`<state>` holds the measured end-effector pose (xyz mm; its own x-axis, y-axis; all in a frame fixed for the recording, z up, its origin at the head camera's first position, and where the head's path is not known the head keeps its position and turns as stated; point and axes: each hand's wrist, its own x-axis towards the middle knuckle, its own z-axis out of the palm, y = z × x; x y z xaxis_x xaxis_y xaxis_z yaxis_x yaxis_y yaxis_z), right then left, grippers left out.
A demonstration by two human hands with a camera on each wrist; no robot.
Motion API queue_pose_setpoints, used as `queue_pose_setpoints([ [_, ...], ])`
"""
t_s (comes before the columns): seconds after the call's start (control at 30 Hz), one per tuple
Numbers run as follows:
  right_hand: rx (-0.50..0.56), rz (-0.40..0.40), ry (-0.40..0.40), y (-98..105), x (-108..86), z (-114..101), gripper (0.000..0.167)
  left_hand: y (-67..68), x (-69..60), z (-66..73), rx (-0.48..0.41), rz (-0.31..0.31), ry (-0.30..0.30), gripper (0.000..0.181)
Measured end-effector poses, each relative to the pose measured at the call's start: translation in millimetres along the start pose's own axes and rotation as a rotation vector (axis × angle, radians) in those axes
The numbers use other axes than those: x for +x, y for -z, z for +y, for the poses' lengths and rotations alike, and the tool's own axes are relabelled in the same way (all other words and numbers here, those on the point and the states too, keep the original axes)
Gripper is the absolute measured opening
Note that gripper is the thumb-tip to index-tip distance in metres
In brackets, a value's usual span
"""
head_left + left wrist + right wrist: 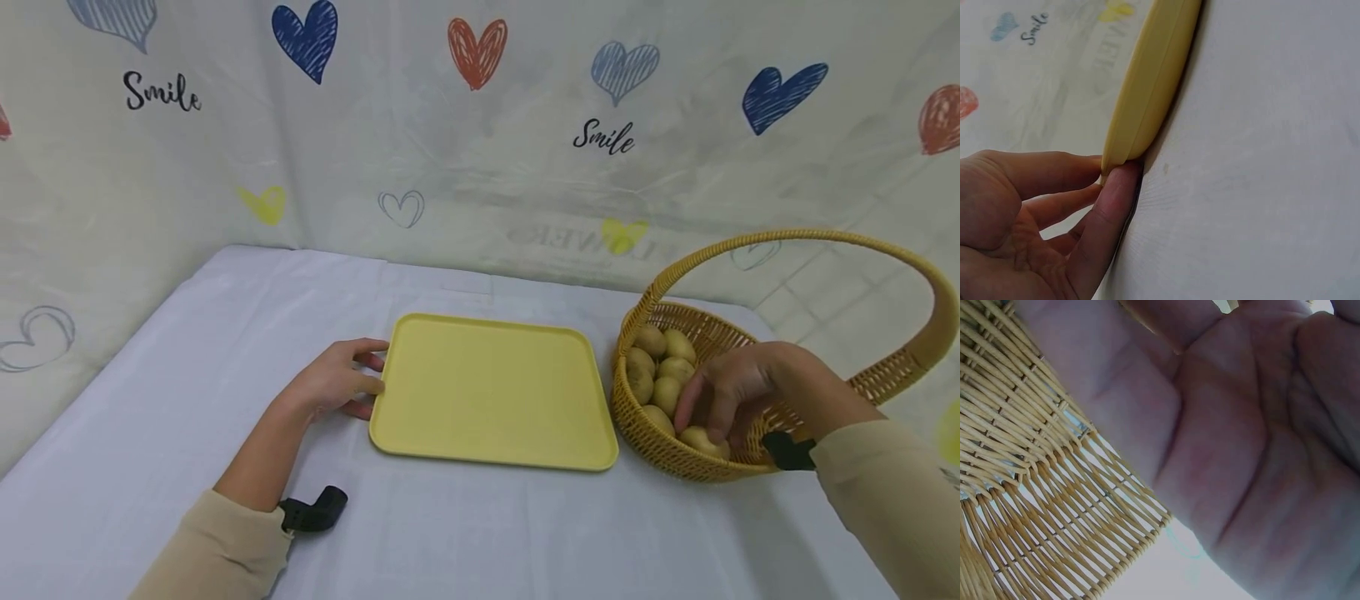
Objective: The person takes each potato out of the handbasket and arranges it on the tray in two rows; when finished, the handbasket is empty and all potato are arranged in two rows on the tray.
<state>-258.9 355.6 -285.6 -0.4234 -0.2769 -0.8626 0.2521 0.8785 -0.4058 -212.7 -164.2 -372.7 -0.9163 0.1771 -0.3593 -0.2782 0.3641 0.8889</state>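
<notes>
A yellow rectangular tray (495,392) lies flat on the table. At its left edge my left hand (341,379) pinches the rim, and the left wrist view has the thumb and fingers on either side of the tray's edge (1141,94). To the right stands a wicker basket (637,433) with several potatoes (667,392) along its left side. My right hand (738,387) reaches down into the basket, fingers bent round a potato (705,442) near the front wall. In the right wrist view the palm (1222,437) fills much of the picture beside the wicker (1054,506); the fingertips are out of sight.
The basket's tall arched handle (810,237) rises above the right forearm. A white cloth (465,533) covers the table. Behind it hangs a pale sheet (450,150) printed with hearts and words. Each wrist bears a black strap (315,510).
</notes>
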Motion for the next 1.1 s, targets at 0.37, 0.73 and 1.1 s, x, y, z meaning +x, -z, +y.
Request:
queue_pose_setpoints([
  [0.37,0.028,0.040,0.016,-3.2,-5.5,1.4,0.042,0.0,-0.8,-0.1,-0.010,-0.003,-0.006,0.072],
  [0.73,0.062,0.045,0.193,4.3,-17.1,15.3,0.045,-0.5,0.7,-1.3,-0.005,0.005,0.003,0.073],
  [1.1,0.128,0.087,0.399,13.7,-26.9,27.9,0.037,-2.9,1.8,-6.0,0.008,0.025,-0.035,0.072],
])
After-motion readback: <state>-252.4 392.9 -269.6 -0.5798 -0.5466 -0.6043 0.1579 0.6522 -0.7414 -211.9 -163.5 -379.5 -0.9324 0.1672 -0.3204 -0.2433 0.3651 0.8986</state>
